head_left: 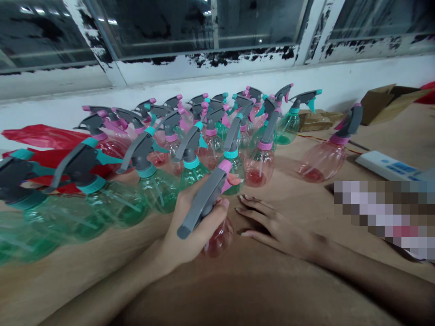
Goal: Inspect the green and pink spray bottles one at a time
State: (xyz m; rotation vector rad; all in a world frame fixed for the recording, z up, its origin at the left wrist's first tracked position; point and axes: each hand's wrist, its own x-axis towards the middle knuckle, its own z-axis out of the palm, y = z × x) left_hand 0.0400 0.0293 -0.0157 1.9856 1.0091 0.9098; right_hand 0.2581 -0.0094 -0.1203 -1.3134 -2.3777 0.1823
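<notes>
My left hand [190, 222] is wrapped round the neck of a pink spray bottle [220, 240], under its grey head with a pink nozzle and trigger. My fingers hide its collar. The bottle's base is at the table surface; whether it bears on the table I cannot tell. To its right, my right hand [272, 222] lies on the table with its fingers stretched apart, holding nothing. Just beyond my hands stand a pink spray bottle [258, 170] and a green spray bottle [193, 172]. More green bottles [118, 203] with teal collars line the left side.
Several pink and green spray bottles crowd toward the windowed wall. A separate pink bottle [322, 160] leans at the right, near a white device [387, 165] and a cardboard box [384, 104]. Red plastic [44, 138] lies at the left. A pixelated patch covers something at right.
</notes>
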